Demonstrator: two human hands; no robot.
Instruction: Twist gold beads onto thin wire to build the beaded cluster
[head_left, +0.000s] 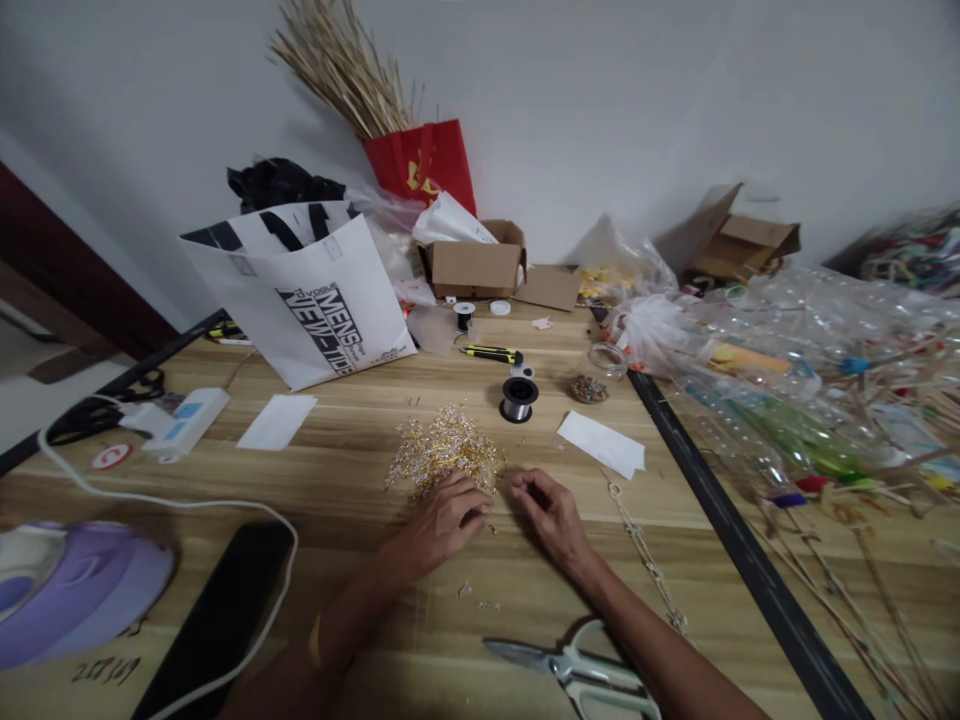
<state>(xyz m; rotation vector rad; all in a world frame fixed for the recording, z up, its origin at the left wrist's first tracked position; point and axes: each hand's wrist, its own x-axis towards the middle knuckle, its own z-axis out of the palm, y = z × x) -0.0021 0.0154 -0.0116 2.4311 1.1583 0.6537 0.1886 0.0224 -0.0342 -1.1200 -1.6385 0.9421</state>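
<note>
A loose heap of small gold and clear beads (442,447) lies on the wooden table in front of me. My left hand (448,515) rests at its near edge, fingers curled down with the thumb close to them; what they hold, if anything, is hidden. Just right of the heap, my right hand (551,515) has its thumb and fingertips drawn together in a pinch, and anything between them is too small to make out. A few loose clear bits (465,590) lie below my hands. Scissors with pale handles (570,668) lie near my right forearm.
Behind the heap are a wire spool (518,400), a yellow-black utility knife (491,354) and a jar of beads (592,380). A beaded strand (646,555) lies at right. Plastic bottles (780,390) crowd the far right. A white cable (202,504) and black phone-like slab (225,610) are at left.
</note>
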